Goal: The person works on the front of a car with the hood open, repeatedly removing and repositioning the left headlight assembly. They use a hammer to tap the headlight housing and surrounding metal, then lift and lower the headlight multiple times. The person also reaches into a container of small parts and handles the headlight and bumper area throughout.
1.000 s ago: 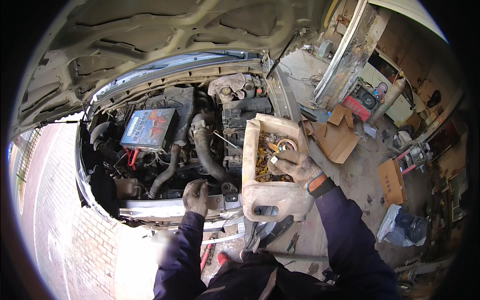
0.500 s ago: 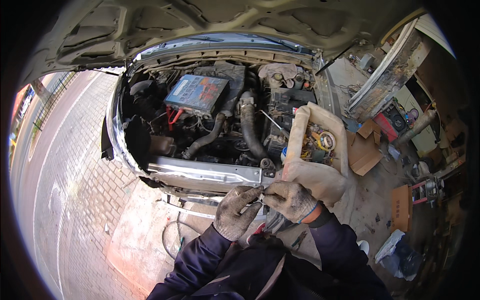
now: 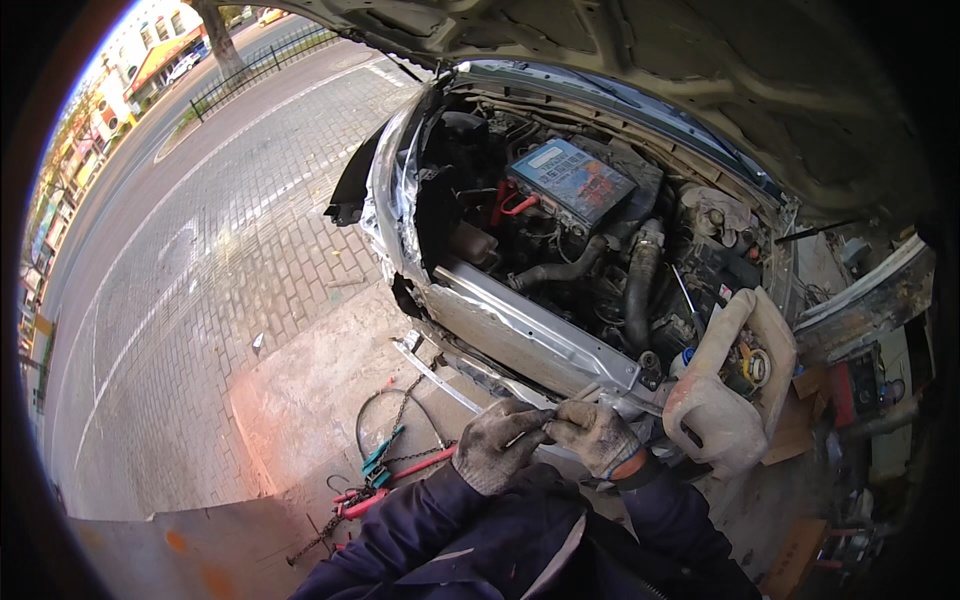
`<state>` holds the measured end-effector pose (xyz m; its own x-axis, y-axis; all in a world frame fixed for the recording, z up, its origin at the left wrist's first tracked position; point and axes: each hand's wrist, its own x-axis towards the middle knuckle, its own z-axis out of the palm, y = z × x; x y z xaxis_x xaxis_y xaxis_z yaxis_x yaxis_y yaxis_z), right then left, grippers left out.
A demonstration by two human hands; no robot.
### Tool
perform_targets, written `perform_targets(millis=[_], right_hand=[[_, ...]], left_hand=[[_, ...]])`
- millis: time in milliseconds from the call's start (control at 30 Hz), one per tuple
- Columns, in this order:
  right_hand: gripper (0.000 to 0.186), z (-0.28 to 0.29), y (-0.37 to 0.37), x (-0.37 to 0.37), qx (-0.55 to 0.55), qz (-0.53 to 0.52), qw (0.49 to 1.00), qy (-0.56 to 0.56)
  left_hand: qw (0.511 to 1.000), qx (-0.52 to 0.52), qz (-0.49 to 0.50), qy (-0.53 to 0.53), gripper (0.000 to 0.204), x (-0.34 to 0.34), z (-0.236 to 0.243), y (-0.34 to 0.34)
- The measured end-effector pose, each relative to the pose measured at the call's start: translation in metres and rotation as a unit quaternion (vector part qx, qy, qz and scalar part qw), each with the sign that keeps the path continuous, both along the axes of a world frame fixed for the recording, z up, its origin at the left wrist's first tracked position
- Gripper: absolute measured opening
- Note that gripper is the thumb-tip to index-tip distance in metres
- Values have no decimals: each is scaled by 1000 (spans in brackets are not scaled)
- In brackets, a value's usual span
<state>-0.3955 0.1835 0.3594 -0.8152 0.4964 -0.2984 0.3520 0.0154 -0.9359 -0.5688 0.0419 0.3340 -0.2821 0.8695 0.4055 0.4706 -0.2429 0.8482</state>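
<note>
My gloved left hand [image 3: 494, 448] and gloved right hand [image 3: 592, 440] meet below the front of the open engine bay. Their fingers are pinched together on something small and dark [image 3: 543, 420] that I cannot make out. Just to the right, a cut-open pale plastic jug [image 3: 735, 433], holding small parts and a yellow ring [image 3: 756, 365], rests at the front corner of the car. The silver front crossmember [image 3: 540, 330] runs above my hands. A long thin tool [image 3: 686, 293] lies in the engine bay beside the jug.
A blue flat box [image 3: 573, 180] with red clamps [image 3: 518, 206] sits on the engine under the raised hood [image 3: 700, 60]. Red tools and chains [image 3: 372, 485] lie on the ground at lower left, near a paved street [image 3: 220, 220]. Cardboard [image 3: 792, 440] lies at right.
My right hand has left the jug's contents and moved down-left to meet my left hand, both pinched together. The view has swung left, showing more street and the tools on the ground.
</note>
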Motion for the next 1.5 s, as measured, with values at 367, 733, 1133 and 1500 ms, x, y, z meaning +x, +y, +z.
perform_targets(millis=[367, 733, 1133, 1500], right_hand=[[21, -48, 1, -50, -47, 197, 977, 69], [28, -60, 6, -92, -165, 241, 956, -34], [19, -118, 98, -224, 359, -82, 929, 37], [18, -230, 141, -298, 501, -256, 798, -217]], left_hand=[[987, -67, 135, 49, 35, -8, 10, -53], [977, -94, 155, 113, 31, -30, -15, -65], [873, -178, 299, -343, 28, -241, -82, -48], [882, -213, 268, -324, 28, -574, -126, 22]])
